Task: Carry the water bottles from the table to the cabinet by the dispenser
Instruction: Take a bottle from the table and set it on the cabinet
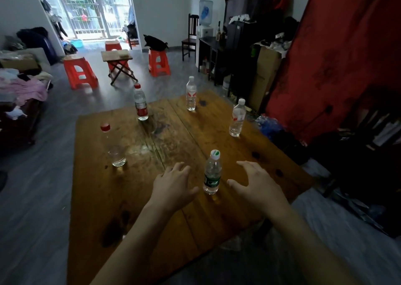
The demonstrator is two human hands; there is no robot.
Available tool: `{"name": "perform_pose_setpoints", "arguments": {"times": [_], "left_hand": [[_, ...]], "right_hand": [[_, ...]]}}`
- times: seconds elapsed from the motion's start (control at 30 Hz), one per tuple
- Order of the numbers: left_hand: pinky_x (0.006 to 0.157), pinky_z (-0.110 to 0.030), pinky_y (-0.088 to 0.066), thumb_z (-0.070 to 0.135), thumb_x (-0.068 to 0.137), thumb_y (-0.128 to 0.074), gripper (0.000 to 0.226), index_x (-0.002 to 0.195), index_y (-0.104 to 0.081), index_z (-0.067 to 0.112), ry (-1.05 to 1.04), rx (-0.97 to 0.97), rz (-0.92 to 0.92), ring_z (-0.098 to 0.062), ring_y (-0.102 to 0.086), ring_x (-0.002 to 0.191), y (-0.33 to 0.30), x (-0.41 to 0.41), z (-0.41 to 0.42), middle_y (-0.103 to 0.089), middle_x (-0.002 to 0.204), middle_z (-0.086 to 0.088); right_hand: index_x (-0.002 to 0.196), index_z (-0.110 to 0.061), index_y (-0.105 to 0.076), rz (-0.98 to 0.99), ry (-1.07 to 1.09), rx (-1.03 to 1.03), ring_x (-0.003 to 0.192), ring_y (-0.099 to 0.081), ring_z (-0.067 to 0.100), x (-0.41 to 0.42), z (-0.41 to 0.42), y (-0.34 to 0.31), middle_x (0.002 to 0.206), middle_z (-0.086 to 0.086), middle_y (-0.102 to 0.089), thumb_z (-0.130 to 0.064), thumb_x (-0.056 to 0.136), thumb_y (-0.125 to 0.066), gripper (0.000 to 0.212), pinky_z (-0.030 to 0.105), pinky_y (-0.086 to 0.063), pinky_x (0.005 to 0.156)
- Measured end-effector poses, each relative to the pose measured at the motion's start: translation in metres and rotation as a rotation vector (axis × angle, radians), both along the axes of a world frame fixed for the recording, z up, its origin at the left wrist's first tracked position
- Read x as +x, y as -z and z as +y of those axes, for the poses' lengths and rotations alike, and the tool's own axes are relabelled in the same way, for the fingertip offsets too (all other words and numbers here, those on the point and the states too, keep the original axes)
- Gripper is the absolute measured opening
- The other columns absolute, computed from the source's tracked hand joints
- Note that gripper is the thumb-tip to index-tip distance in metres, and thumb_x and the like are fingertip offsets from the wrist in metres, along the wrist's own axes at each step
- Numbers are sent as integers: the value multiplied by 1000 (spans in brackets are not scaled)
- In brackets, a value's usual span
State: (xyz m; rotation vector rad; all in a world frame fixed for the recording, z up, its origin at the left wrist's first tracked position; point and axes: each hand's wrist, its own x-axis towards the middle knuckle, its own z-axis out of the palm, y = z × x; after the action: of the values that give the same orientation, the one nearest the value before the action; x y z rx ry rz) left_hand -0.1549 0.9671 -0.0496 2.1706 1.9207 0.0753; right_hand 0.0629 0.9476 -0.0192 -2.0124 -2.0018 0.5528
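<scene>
A worn wooden tabletop (178, 215) carried five upright water bottles: a green-labelled bottle (212, 172) nearest, a red-capped bottle (114, 146) at left, a red-labelled bottle (140, 102), and two white-capped bottles (191, 94) (237, 118) farther back.

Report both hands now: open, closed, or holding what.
Left hand: open, holding nothing, left of the green-label bottle.
Right hand: open, holding nothing, right of that bottle.
</scene>
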Motion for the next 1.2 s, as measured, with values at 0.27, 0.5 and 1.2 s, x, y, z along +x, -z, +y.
{"name": "perform_pose_setpoints", "arguments": {"times": [0.27, 0.5, 1.2], "left_hand": [[107, -44, -46, 66, 87, -55, 75, 150, -38, 28, -50, -36, -1, -20, -38, 140, 15, 30, 50, -31, 160, 3], [102, -42, -50, 65, 83, -63, 77, 148, -38, 31, -167, -72, -16, -17, -44, 135, 23, 58, 89, -38, 155, 5], [85, -29, -58, 16, 83, -78, 36, 112, -63, 32, -281, -174, -864, -10, -63, 109, 87, 77, 125, -65, 115, 7]], "right_hand": [[151, -32, -32, 40, -69, -22, 142, -37, 16, 28, 63, 20, 158, -5, -33, -54, 92, -58, 68, 40, -43, 106], [149, -33, -36, 105, -191, -14, 138, -41, 14, 56, 116, 34, 153, -7, -38, -53, 91, -60, 65, 39, -48, 104], [147, -32, -39, 218, -333, -109, 137, -43, 15, 84, 168, 72, 152, -5, -41, -49, 93, -60, 60, 38, -48, 104]]}}
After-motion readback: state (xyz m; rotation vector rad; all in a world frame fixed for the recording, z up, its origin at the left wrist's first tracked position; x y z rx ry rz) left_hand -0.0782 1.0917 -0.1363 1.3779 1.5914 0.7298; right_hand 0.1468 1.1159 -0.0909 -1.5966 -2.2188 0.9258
